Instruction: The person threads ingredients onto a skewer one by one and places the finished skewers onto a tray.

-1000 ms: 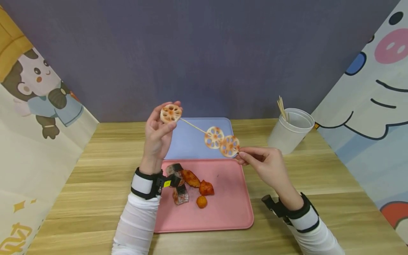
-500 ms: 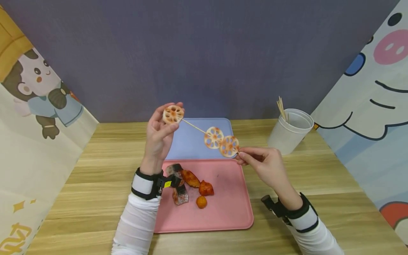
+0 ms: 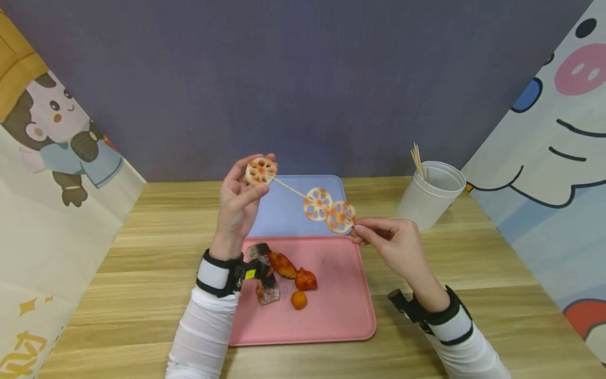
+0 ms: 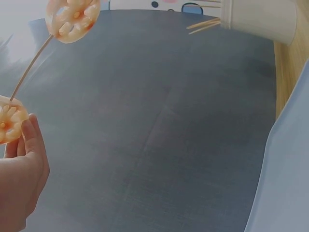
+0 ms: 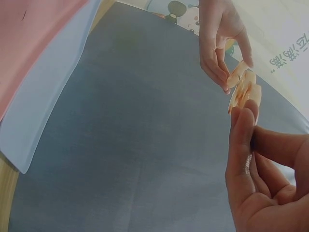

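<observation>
My left hand [image 3: 239, 202] holds a lotus root slice [image 3: 261, 171] between thumb and fingers, at the upper left end of a thin wooden skewer [image 3: 290, 187]. Two more lotus root slices, a middle one [image 3: 317, 204] and a right-hand one [image 3: 341, 217], sit threaded close together near the skewer's other end. There my right hand [image 3: 395, 245] pinches the skewer's end, just beside the last slice. In the right wrist view the slices [image 5: 245, 89] appear edge-on between both hands. All of this is held up above the trays.
A pink tray [image 3: 338, 310] holds dark-skinned pieces [image 3: 268, 289], a browned piece [image 3: 283, 265], a red-orange lump [image 3: 305, 279] and an orange ball [image 3: 299, 300]. Behind it lies a blue tray [image 3: 284, 223]. A white bucket [image 3: 426, 202] with several skewers [image 3: 417, 159] stands at the right.
My left hand has shifted slightly right with its lotus root slice, shortening the bare stretch of skewer before the other two. My right hand stays in place.
</observation>
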